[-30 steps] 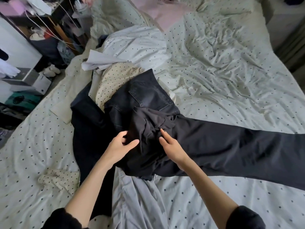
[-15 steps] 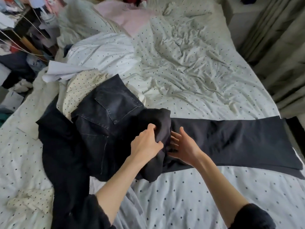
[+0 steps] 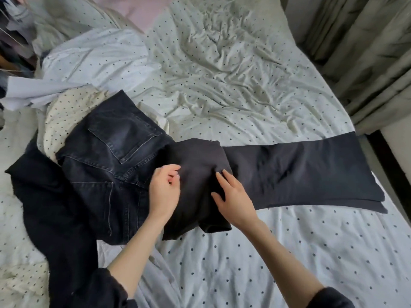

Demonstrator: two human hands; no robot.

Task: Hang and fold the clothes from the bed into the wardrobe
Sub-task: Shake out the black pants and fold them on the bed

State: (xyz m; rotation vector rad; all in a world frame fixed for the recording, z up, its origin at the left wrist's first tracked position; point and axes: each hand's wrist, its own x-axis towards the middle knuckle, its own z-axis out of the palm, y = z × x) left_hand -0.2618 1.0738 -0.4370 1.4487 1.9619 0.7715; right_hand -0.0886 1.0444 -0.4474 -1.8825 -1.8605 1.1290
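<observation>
near the foot edge of the bed our two hands rest on the dark trousers. half a second ago our left hand was bunched on the cloth at the trousers' top; now its fingers hang loosely curled and hold nothing, resting on the flattened top section. our right hand lies with fingers spread and straight, pressing the fabric just beside the fold. the bunched top has been laid down and smoothed, so we judge the trousers nearly squared up for their first fold; nothing has gone to the wardrobe yet.

beyond our hands the trousers' legs run flat towards the bed's right edge, their hems near it. just left of our left hand the black jeans lie pocket side up, touching the trousers' top and partly over a cream dotted garment. farther off, towards the head of the bed, a white dotted shirt lies crumpled on the sheet.
</observation>
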